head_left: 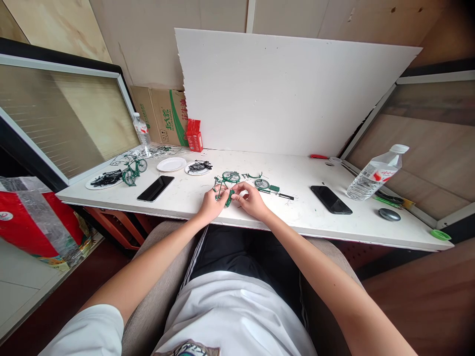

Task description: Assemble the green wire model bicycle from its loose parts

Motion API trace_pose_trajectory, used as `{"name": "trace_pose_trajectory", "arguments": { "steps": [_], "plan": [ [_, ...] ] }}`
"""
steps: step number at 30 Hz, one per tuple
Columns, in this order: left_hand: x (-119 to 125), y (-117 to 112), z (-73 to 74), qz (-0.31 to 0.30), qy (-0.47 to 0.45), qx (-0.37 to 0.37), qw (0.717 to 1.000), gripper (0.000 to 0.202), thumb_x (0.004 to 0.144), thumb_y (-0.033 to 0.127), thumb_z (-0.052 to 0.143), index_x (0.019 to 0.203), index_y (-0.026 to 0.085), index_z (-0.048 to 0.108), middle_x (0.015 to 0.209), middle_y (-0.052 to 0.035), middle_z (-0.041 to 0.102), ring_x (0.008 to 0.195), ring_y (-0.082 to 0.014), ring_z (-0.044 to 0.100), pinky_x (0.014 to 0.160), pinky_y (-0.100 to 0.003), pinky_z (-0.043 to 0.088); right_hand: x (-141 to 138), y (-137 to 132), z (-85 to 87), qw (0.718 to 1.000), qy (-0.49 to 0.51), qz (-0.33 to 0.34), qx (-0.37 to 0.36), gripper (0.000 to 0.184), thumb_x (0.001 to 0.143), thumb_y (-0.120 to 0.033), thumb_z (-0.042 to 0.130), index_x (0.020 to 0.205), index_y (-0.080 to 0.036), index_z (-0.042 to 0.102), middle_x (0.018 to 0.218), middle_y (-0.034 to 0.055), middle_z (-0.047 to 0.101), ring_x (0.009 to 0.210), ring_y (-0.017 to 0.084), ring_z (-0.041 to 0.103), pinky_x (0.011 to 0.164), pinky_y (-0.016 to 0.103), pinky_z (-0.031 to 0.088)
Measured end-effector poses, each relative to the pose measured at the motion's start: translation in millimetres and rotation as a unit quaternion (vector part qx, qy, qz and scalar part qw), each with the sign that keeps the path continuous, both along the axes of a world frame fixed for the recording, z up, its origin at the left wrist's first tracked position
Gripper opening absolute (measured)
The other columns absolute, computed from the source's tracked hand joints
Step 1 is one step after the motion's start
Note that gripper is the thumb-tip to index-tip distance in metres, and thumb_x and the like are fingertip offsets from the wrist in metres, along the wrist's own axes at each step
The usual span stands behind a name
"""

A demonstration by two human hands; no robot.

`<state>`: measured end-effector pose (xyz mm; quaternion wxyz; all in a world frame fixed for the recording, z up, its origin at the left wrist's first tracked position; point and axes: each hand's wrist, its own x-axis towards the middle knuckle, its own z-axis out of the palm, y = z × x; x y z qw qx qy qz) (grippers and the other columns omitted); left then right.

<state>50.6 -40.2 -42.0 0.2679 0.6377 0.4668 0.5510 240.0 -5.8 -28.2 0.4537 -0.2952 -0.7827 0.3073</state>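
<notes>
- The left hand [213, 204] is pinching a green model bicycle [223, 187] between thumb and fingers, coming in from 8 o'clock.
- The right hand [252, 200] is bending its thumb and fingers in against the bicycle from 3 o'clock; whether it is pinching a part, I cannot tell.
- The bicycle is sitting between the fingertips of both hands, near the front edge of the white surface [289, 170], with one spoked wheel showing at 12 o'clock.
- Taking the bicycle as the clock's centre, a loose spoked wheel [261, 184] and a curved green piece [255, 176] are lying close by at 2 o'clock.
- A small green rectangular piece [274, 188] and a black strip [286, 197] are lying towards 3 o'clock.
- A dark phone [331, 200] is lying farther out at 3 o'clock, and a clear bottle [376, 173] is standing beyond it.
- Another phone [156, 188] is lying at 9 o'clock.
- A second green bicycle [130, 174] is standing between 9 and 10 o'clock, beside a plate of black parts [107, 179].
- A white plate [171, 164] is resting at 10 o'clock.
- A smaller plate [190, 171] is holding dark pieces between 10 and 11 o'clock.
- A red box [195, 135] is standing at 11 o'clock, beside a brown carton [161, 116].
</notes>
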Motion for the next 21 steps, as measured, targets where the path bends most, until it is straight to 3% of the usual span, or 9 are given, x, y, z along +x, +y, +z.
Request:
{"name": "trace_pose_trajectory", "arguments": {
  "steps": [11,21],
  "plan": [
    [-2.9,5.5,-2.7,-0.025,-0.044,-0.025,0.998,0.035,0.097,0.053,0.064,0.096,0.018,0.067,0.08,-0.0068,0.074,0.07,-0.0204,0.071,0.066,-0.03,0.056,-0.4,-3.5,2.4,1.0,-0.004,-0.003,-0.004,0.025,0.095,-0.044,0.071,0.106,-0.023,0.067,0.109,0.0086,0.073,0.097,0.023,0.069,0.066,0.031,0.055],
    [-3.5,7.0,4.5,-0.085,-0.111,-0.072,0.987,0.028,0.093,0.043,0.065,0.101,0.017,0.064,0.086,-0.0064,0.075,0.073,-0.0218,0.075,0.065,-0.031,0.057,-0.1,-4.3,3.2,1.0,0.005,0.005,-0.018,0.032,0.095,-0.05,0.071,0.112,-0.023,0.069,0.11,0.0096,0.073,0.095,0.023,0.07,0.062,0.031,0.055]
  ]
}}
